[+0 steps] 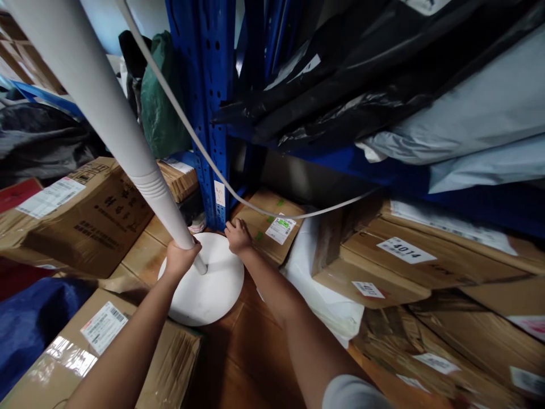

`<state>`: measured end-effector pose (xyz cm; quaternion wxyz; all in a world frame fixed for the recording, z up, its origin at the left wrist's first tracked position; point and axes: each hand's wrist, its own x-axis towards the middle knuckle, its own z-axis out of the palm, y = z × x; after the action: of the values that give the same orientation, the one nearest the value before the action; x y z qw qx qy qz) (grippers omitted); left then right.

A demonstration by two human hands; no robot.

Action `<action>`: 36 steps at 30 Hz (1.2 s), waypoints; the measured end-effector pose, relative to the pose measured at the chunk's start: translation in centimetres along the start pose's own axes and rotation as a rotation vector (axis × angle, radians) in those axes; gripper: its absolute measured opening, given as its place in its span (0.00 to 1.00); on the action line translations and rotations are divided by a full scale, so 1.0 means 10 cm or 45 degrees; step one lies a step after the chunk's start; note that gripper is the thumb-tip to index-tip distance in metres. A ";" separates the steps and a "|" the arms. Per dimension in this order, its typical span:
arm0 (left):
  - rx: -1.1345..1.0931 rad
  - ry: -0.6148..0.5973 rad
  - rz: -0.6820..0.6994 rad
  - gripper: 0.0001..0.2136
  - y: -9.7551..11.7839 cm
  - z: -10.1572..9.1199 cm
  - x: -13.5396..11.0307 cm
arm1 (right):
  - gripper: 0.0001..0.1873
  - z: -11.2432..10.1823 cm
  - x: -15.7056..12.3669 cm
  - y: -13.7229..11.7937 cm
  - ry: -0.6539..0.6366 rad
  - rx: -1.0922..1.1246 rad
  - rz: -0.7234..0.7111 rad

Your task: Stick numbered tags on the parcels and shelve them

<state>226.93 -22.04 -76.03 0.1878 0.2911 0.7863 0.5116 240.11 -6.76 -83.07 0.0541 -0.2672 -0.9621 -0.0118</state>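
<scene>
A white floor-stand pole point(106, 119) rises from a round white base point(208, 284) that rests on the wooden floor among cardboard boxes. My left hand point(181, 258) is wrapped round the lower end of the pole, just above the base. My right hand point(237, 236) reaches forward with its fingers curled onto the far edge of the base, beside a small labelled box point(272, 224). A white cable point(221, 176) runs from the top left down past the blue rack upright and off to the right.
A blue metal rack upright point(208, 113) stands just behind the base. Grey and black plastic parcels point(426, 85) fill the shelf above right. Labelled cardboard boxes point(409, 255) crowd the floor at right, left point(85, 216) and front point(106, 341). A blue bag point(29, 318) lies at lower left.
</scene>
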 end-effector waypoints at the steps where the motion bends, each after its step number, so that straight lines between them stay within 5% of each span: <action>1: 0.001 0.003 -0.005 0.07 0.01 0.01 0.00 | 0.15 -0.03 -0.02 0.01 0.002 -0.001 -0.005; 11: 0.096 0.042 -0.042 0.06 0.06 -0.08 -0.17 | 0.18 -0.13 -0.09 0.16 -0.004 0.037 -0.108; 25: 0.034 0.110 -0.106 0.05 -0.05 -0.08 -0.04 | 0.43 -0.13 -0.07 0.20 -0.035 0.195 -0.120; 28: 0.047 0.090 -0.091 0.04 -0.08 -0.06 -0.01 | 0.44 -0.13 -0.46 0.13 0.085 0.266 -0.182; 32: 0.079 0.068 -0.069 0.03 -0.11 -0.06 0.04 | 0.41 0.07 -1.59 0.06 0.282 0.321 -0.018; 36: 0.123 0.064 -0.063 0.03 -0.11 -0.06 0.07 | 0.41 0.38 -2.62 0.06 0.350 0.315 -0.041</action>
<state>225.74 -22.29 -76.81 0.1663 0.2671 0.8216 0.4753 262.35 -19.53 -89.76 0.2175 -0.2388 -0.9438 0.0694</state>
